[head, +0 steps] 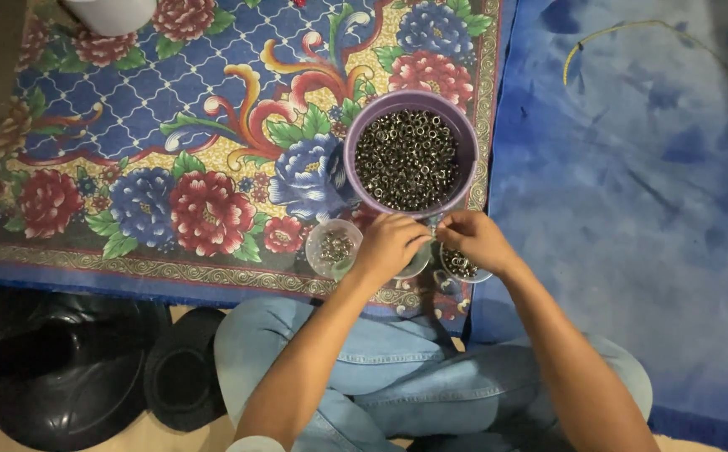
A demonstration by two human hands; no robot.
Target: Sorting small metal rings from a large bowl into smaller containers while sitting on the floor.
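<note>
Blue-jeaned crossed legs (431,377) fill the foreground. Above them, the left hand (391,243) and right hand (474,238) meet, fingers curled together over small clear plastic cups (333,248) of tiny metal rings; what they pinch I cannot tell. Just beyond sits a round purple plastic bowl (411,151) heaped with metal rings, on a flowered blue mat (171,125).
</note>
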